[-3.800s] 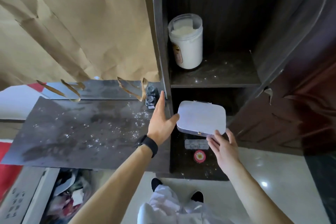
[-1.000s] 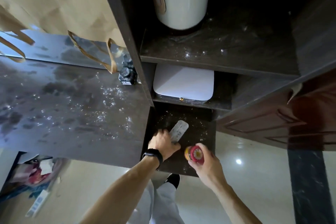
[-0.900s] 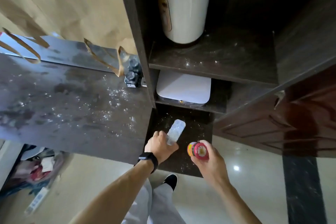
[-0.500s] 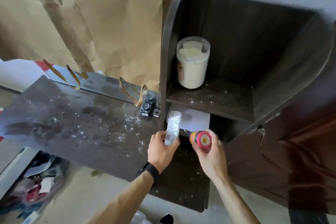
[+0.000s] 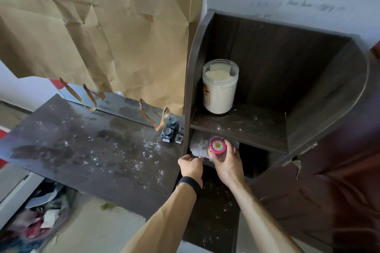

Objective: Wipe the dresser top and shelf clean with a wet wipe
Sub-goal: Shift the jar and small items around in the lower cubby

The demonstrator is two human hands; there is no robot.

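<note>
my right hand [image 5: 227, 163] is wrapped around a small jar [image 5: 217, 146] with a pink daisy-printed lid, fingers curled on its sides; what is inside it i cannot tell. my left hand [image 5: 190, 167] pinches the near end of a clear plastic packet [image 5: 197, 147] just beside it, both at the mouth of the compartment under the upper shelf [image 5: 253, 129]. on that shelf a tall clear tub [image 5: 219, 88] stands upright, filled almost to the lid with pale cream stuff. white specks lie scattered on the shelf, on the dresser top [image 5: 86, 150] to my left and on the low ledge [image 5: 213, 209] beneath my wrists. small black bottles [image 5: 169, 131] huddle in the top's back corner. crumpled brown paper [image 5: 102, 37] hangs behind, over a mirror strip [image 5: 121, 104].
</note>
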